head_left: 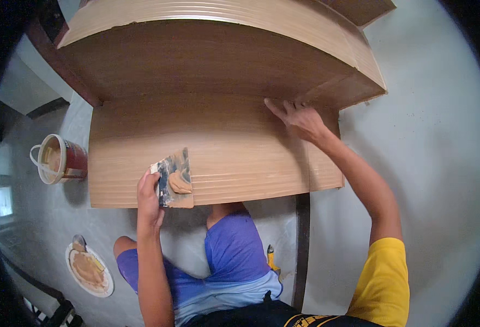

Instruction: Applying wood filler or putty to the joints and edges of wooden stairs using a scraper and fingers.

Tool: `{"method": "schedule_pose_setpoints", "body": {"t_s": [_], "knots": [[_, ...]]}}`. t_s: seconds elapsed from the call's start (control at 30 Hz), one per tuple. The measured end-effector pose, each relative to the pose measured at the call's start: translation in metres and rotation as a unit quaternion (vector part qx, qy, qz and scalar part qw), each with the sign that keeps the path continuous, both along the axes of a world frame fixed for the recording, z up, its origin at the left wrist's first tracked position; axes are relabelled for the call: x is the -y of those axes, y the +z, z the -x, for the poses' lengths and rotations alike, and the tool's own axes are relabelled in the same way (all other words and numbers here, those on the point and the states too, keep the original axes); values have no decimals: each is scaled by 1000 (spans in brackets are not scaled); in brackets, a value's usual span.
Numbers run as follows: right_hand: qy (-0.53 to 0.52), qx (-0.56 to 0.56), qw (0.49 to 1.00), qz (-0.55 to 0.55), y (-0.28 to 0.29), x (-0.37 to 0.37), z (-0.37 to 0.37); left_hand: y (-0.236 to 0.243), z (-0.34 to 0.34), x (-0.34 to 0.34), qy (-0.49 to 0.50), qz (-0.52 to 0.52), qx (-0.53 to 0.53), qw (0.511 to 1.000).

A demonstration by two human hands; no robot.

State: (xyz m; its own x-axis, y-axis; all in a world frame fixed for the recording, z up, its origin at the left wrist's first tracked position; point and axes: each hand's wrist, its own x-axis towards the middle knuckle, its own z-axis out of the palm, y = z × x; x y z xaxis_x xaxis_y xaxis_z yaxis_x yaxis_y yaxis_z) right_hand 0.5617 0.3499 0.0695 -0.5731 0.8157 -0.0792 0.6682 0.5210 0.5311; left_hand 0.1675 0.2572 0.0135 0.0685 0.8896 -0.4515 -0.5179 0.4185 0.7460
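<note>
"What bounds the working room?"

"The wood-grain step (223, 128): its front edge faces the person, its rear seam meets the riser (207, 60), and a broad stretch of surface separates the hands. A bucket (76, 158) stands just beside its left end."

"And the hands?"

"The left hand (148, 195), thumb and fingers closed on one side, holds the putty plate (172, 166) over the step's front edge. The right hand (301, 121), fingers parted and extended, palm hidden, reaches the rear seam."
</note>
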Motion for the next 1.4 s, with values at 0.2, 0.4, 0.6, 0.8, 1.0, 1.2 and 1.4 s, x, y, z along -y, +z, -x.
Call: {"method": "schedule_pose_setpoints", "body": {"t_s": [0.2,0.4,0.6,0.8,1.0,1.2,1.4], "knots": [[35,89,995,-21,-18,-22,-30,-7,1,3,26,26,12,999],[-2,152,988,-35,-26,-23,-31,-4,-2,3,35,26,5,999],[-39,166,985,1,-22,-18,-71,-1,-6,3,44,32,0,999],[-83,192,977,34,-3,-1,-92,-10,1,3,47,34,-7,998],[16,118,992,-35,-12,-13,-23,-10,-1,4,37,26,3,999],[17,145,989,-30,-16,-22,-33,-8,-3,4,48,33,-9,998],[-63,228,972,-6,-5,-1,-105,-4,-7,2,33,26,12,999]]}}
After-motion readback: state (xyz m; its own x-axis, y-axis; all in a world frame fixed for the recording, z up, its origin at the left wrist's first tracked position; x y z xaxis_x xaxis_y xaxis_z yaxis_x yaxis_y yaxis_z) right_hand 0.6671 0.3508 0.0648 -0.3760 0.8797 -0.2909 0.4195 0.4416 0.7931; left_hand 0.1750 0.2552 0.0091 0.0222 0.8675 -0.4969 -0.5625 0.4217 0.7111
